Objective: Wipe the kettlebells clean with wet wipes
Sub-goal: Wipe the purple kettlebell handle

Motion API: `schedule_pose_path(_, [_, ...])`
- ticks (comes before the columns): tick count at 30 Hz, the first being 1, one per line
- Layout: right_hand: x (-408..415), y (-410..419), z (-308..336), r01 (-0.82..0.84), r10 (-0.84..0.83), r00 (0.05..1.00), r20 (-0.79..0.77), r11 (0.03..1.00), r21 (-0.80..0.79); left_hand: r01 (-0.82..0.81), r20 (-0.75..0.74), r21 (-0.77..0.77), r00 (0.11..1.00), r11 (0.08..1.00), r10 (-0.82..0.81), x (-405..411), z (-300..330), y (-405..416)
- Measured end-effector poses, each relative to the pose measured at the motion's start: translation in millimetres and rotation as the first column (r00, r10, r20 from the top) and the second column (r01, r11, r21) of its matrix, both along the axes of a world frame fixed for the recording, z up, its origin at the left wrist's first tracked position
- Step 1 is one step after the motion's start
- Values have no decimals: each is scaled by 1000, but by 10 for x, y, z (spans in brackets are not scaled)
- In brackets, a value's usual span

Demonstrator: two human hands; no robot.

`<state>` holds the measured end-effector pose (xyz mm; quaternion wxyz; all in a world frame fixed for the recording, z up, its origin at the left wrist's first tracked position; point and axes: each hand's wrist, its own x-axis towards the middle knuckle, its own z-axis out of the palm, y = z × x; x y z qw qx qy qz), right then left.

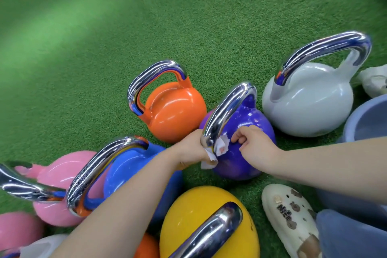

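A purple kettlebell (249, 132) with a chrome handle stands on the green turf at centre. My left hand (193, 148) grips a white wet wipe (219, 148) and presses it against the base of the handle. My right hand (254, 144) rests on the purple ball just right of the wipe, fingers curled, thumb and forefinger touching the surface. Around it stand an orange kettlebell (176, 111), a grey kettlebell (307, 100), a blue kettlebell (136, 165), a pink kettlebell (60, 176) and a yellow kettlebell (209, 222).
A blue-grey basin (366, 121) sits at the right edge. A cream clog (291, 218) with charms is on my foot at lower right, beside my blue trouser leg (351, 236). More kettlebells crowd the lower left corner. Open green turf (146, 16) stretches beyond.
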<state>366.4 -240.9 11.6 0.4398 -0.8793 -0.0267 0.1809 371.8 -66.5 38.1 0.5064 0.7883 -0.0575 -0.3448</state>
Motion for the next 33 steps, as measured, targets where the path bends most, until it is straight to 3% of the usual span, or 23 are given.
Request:
schedule_pose_path(2, [34,-10,-33,1,-1,1000,-15,1000,29,116,-77,-10,990,993,-117,93,151,-12])
schedule_pose_path(4, [37,-18,-47,3,-1,1000,-28,999,48,111,-114,-82,986,990,-120,85,189,-33])
schedule_pose_path(8, [20,-25,-56,17,-16,1000,-21,999,51,-211,1,-149,977,966,213,-170,-39,-116])
schedule_pose_path(10, [24,-10,-60,40,-39,999,-13,998,55,-405,165,-68,897,912,411,-290,-214,-228])
schedule_pose_path(12, [32,3,-53,54,-54,999,-7,996,66,-476,249,-25,849,879,467,-325,-275,-292])
schedule_pose_path(17, [62,-19,-28,41,-40,999,-25,997,64,-289,133,-72,946,954,297,-191,-95,-150])
schedule_pose_path(21, [79,-33,-65,26,-23,999,-41,997,78,-206,195,-13,959,979,204,-54,77,-192])
schedule_pose_path(24, [82,-43,-70,22,-16,998,-68,995,96,-279,100,-14,955,960,279,59,309,-335])
schedule_pose_path(29, [107,-17,-139,50,-35,994,-105,989,138,-349,3,184,935,919,354,385,484,-622])
schedule_pose_path(33, [111,-15,-135,83,-45,984,-169,971,224,-315,47,206,949,927,312,585,579,-749])
